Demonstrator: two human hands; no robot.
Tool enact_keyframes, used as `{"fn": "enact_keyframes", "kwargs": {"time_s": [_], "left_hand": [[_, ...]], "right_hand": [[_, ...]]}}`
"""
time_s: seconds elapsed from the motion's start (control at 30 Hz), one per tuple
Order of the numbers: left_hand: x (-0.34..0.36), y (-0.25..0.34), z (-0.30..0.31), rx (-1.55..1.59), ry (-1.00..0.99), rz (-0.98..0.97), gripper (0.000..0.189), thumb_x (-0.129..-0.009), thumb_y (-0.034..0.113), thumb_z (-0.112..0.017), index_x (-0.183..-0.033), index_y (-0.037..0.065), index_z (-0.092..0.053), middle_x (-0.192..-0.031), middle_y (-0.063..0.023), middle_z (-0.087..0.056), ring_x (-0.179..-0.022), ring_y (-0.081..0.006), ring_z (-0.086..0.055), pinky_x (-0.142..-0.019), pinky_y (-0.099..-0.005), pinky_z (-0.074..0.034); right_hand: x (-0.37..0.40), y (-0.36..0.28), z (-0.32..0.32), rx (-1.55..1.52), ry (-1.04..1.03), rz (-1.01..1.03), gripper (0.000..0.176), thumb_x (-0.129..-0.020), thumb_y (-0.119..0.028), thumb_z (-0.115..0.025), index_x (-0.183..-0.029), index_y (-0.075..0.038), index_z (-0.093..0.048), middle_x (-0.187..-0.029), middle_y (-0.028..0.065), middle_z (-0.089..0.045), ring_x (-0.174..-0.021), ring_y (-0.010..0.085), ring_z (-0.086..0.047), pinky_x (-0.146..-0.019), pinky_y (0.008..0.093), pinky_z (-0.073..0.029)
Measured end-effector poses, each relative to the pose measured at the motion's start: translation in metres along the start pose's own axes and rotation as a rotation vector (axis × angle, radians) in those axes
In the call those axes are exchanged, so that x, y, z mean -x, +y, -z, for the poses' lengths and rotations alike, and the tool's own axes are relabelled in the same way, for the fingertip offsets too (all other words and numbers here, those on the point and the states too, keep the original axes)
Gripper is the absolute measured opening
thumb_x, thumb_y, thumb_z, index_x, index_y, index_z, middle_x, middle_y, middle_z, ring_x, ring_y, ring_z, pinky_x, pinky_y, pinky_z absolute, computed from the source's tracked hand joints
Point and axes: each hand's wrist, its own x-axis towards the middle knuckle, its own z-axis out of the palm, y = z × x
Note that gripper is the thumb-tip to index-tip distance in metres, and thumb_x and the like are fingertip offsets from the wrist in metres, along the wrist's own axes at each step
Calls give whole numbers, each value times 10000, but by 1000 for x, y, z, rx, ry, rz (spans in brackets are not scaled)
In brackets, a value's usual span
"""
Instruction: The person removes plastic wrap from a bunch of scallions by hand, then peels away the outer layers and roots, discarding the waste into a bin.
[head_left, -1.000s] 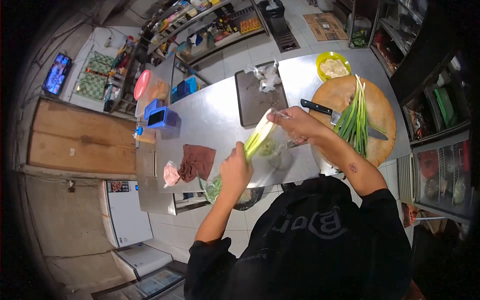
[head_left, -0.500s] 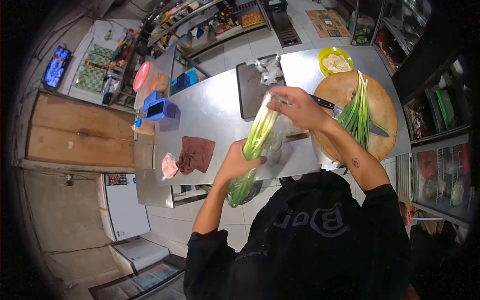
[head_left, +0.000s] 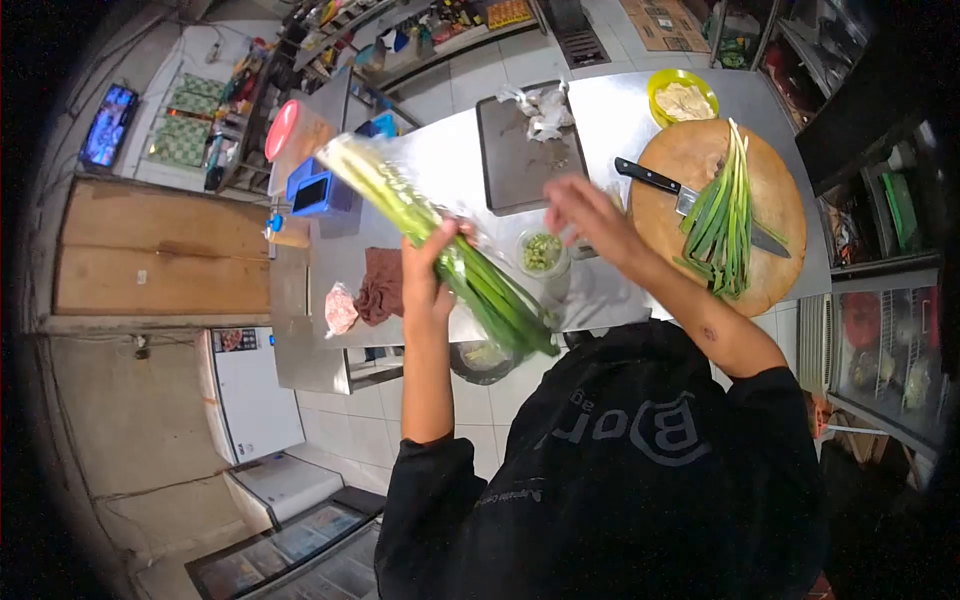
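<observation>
Slantwise above the table (head_left: 603, 110), left of the board (head_left: 775, 190), the bunch (head_left: 480, 282) is held, pale ends far left, green tips near right. Its middle is clasped by the left hand (head_left: 424, 268); the right hand (head_left: 590, 220), loosely open, seemingly empty, is held apart, rightward.

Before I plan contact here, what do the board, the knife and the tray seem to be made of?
Board: likely wood, matte; warm tan, with darker stains.
Knife: metal blade, probably steel, grey with a soft sheen; black handle, perhaps plastic, with bright rivets.
Tray: probably metal, dark and dull; the thin raised rim suggests it.
</observation>
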Motion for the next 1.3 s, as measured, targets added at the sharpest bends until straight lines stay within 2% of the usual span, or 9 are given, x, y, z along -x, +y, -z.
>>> {"fn": "enact_keyframes", "kwargs": {"time_s": [0.3, 0.43, 0.53, 0.63, 0.7, 0.83, 0.87, 0.97, 1.3], "left_hand": [[-20, -11, 109, 732, 280, -135, 194, -960, 177, -653, -1120, 69, -665, -1160, -64, -708, -1042, -223, -629, -961, -444, -506], [-16, -27, 129, 801, 334, -225, 243, -952, 183, -668, -1167, 71, -671, -1164, -37, -719, -1132, -233, -614, -1035, -470, -474], [-12, -41, 122, 842, 359, -268, 279, -952, 179, -672, -1209, 76, -647, -1185, -29, -713, -1171, -241, -604, -1067, -485, -457], [-6, -53, 116, 862, 394, -279, 235, -951, 139, -663, -1184, 109, -652, -1193, -25, -711, -1246, -271, -578, -1106, -519, -427], [2, -62, 115, 924, 276, -264, 320, -934, 147, -655, -1245, 72, -659, -1401, -190, -543, -1257, -293, -546, -1128, -528, -426], [15, -84, 140, 860, 164, -255, 346, -898, 82, -658, -1244, 101, -669, -1504, -226, -451, -1373, -307, -465, -1192, -533, -344], [18, -90, 150, 876, 138, -228, 198, -899, 36, -671, -1061, 148, -661, -1288, 2, -677, -1462, -338, -373, -1202, -608, -292], [31, -91, 153, 838, 121, -256, 242, -868, 10, -676, -1061, 155, -665, -1336, -2, -652, -1474, -348, -350, -1209, -620, -274], [44, -93, 157, 617, 34, -233, 937, -784, 116, -628, -1616, 181, -202, -1661, 21, -260, -1534, -265, -217, -1252, -611, -122]], "right_hand": [[49, 92, -12, 294, 222, -183, 473, -1037, -490, -481, -951, -44, -616, -856, 52, -663, -802, 149, -628, -677, 302, -485], [50, 66, -28, 38, -605, -656, 570, -1020, -532, -505, -993, 7, -689, -914, 122, -720, -911, 213, -701, -807, 359, -561], [43, 50, -78, -135, -659, -535, 600, -986, -550, -570, -1200, 6, -645, -1112, 182, -704, -1089, 251, -676, -978, 362, -536], [9, 56, -104, -471, -458, -533, 669, -967, -540, -619, -1376, -22, -512, -1333, 175, -614, -1286, 286, -581, -1019, 396, -487], [-12, 52, -109, -880, -266, -577, 719, -941, -536, -662, -1441, -73, -434, -1459, 155, -502, -1349, 310, -511, -1088, 464, -431], [-22, 49, -112, -648, -1, -583, 658, -930, -497, -698, -1418, -116, -475, -1448, 135, -501, -1280, 311, -545, -1057, 481, -432], [-21, 51, -110, -578, 72, -632, 620, -930, -464, -707, -1406, -130, -491, -1408, 115, -534, -1239, 278, -555, -1037, 461, -433], [-16, 75, -102, -516, 98, -611, 560, -930, -394, -718, -1390, -143, -520, -1331, 74, -592, -1170, 220, -568, -995, 418, -435], [1, 78, -116, -677, 34, -193, 542, -903, -135, -732, -1403, -90, -528, -1339, 34, -607, -1186, 160, -579, -1084, 375, -411]]}}
